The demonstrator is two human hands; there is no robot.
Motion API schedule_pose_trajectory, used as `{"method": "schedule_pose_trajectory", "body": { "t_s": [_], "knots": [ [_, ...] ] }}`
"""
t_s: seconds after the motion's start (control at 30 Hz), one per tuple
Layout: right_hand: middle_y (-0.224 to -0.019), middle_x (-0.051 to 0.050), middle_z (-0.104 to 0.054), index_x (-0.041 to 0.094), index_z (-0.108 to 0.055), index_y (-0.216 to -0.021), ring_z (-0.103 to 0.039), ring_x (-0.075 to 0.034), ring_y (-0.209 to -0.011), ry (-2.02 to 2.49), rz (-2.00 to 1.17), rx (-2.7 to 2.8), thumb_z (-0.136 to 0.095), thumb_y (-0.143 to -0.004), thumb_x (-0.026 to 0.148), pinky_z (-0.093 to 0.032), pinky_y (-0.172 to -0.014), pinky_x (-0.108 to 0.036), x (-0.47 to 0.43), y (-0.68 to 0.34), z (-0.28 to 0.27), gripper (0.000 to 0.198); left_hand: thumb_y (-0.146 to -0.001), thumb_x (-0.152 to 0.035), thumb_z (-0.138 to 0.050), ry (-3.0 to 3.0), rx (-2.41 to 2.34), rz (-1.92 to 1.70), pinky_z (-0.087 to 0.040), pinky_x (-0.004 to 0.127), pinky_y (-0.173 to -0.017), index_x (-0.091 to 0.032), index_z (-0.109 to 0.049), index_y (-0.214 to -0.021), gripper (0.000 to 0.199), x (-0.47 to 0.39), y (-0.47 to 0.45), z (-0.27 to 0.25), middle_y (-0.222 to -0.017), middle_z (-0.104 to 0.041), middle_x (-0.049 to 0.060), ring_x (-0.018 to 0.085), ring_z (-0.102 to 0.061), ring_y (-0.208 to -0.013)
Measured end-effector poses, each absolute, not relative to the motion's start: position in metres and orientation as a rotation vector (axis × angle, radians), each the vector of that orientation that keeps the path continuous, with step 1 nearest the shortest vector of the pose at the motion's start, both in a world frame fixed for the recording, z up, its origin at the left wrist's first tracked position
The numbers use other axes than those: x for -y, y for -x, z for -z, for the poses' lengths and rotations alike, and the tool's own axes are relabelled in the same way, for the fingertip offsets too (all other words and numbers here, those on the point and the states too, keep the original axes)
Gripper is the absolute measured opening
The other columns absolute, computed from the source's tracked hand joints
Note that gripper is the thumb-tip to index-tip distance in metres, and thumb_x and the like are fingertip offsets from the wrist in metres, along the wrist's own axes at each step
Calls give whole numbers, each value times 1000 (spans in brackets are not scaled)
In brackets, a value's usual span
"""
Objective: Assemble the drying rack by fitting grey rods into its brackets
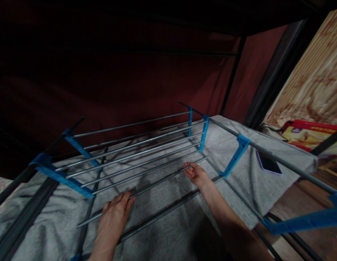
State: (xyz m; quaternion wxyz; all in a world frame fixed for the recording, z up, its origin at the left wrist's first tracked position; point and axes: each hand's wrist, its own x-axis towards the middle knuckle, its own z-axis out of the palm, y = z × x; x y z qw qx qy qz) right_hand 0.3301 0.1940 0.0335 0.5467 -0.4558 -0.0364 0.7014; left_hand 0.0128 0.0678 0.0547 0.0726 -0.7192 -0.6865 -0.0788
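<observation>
Your left hand (114, 214) curls, your right hand (194, 174) pinches. Beneath spreads a fuzzy grey blanket (163, 237); over it, a blue-plastic, grey-metal rack (204, 135); before its parallel bars (116, 161), both hold one slim grey rod (157, 183).

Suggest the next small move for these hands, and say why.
Perhaps guide the held rod, right end first, toward the blue bracket just beyond the right hand: the left hand holds the rod too, its ends look free of any bracket, and neighbouring rods span between other brackets.
</observation>
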Motion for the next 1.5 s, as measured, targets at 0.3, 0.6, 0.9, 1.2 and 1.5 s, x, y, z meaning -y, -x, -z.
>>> {"method": "schedule_pose_trajectory", "body": {
  "t_s": [0.3,0.6,0.9,1.2,1.5],
  "knots": [
    [-70,-4,-71,17,-62,-79,-66,-13,-60,1031,-1684,129,-53,-87,8,-56,-63,-26,-194,-326,-36,15,-97,-46,-34,2115,2063,260,-43,39,-86,-23,-63,-108,39,-67,-16,-60,-108,-73,7,24,-66,-101],
    [-74,-3,-73,17,-62,-78,-68,-14,-65,908,-1658,213,-57,-87,10,-57,-70,-27,-190,-319,-33,13,-98,-45,-29,2076,1987,326,-42,40,-84,-19,-65,-104,45,-69,-9,-59,-104,-73,9,25,-66,-100],
    [-77,-6,-71,20,-60,-85,-70,-16,-69,804,-1505,-67,-31,-101,40,-59,-64,-29,-201,-341,-39,39,-96,-51,-30,2113,2028,319,-42,39,-83,-21,-67,-96,48,-66,-17,-72,-100,-75,8,26,-67,-97],
    [-70,-1,-66,21,-59,-80,-67,-14,-67,713,-1428,-111,-36,-99,32,-59,-66,-28,-203,-357,-41,32,-95,-48,-32,2131,2112,307,-44,36,-82,-24,-65,-99,41,-65,-18,-73,-95,-76,5,23,-69,-89],
    [-60,1,-61,22,-57,-74,-61,-13,-55,749,-1325,-109,-31,-99,29,-55,-63,-28,-205,-382,-40,36,-91,-57,-38,2154,2117,401,-42,37,-84,-24,-60,-91,41,-64,-16,-80,-91,-74,4,23,-67,-90]
  ]
}}
